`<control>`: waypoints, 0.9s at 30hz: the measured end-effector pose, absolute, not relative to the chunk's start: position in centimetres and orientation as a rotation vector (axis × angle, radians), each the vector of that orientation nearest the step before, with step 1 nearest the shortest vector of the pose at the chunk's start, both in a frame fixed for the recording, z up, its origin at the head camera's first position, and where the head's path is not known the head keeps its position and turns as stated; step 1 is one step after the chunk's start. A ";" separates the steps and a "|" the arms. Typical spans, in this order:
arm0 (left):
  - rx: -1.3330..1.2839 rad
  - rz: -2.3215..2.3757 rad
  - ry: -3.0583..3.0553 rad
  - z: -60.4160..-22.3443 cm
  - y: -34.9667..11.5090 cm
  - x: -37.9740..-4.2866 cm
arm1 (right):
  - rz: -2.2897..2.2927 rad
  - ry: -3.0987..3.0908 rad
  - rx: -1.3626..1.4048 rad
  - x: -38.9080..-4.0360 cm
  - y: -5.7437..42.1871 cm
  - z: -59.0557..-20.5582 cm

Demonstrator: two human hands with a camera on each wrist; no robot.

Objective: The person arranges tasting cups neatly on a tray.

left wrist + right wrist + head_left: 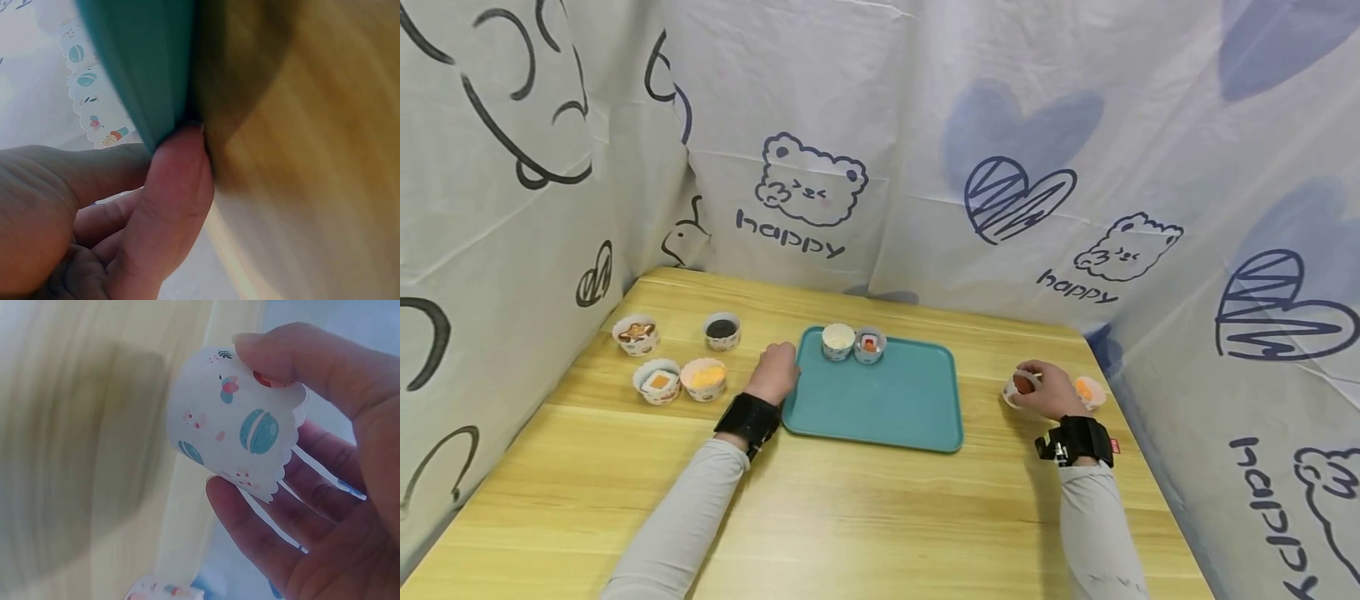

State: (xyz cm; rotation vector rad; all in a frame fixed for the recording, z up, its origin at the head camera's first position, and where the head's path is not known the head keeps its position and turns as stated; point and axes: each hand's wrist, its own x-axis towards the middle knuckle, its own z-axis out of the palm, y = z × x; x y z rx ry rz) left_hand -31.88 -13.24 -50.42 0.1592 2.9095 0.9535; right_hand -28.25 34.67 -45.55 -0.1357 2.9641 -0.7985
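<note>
My left hand [775, 372] is at the left rim of a teal tray [880, 400]; in the left wrist view its thumb and a finger [178, 181] pinch the tray edge [147, 69]. On the tray's back left stand two paper cups, one with a pale filling [838, 340] and one with a red and white piece [869, 344]. Right of the tray, my right hand [1051, 392] grips a printed paper cup [231, 425] with reddish-brown contents between thumb and fingers. The cup is tilted in the right wrist view and casts a shadow on the table.
Beyond my right hand sits a cup with orange contents [1090, 393]. At the left stand cups holding a star shape [636, 333], something black [722, 331], a white and orange piece [657, 382] and something yellow [703, 379]. Printed curtains [910, 150] surround the wooden table [880, 517].
</note>
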 end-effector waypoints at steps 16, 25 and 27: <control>0.174 0.938 2.918 -50.2 -13.2 -31.8 | -0.898 2.923 -0.257 -30.3 31.2 -45.8; 0.172 0.940 2.930 -50.4 -13.2 -31.8 | -0.927 2.900 -0.282 -31.9 29.5 -46.4; 0.173 0.936 2.930 -50.5 -13.2 -31.8 | -0.934 2.901 -0.300 -32.2 29.1 -46.5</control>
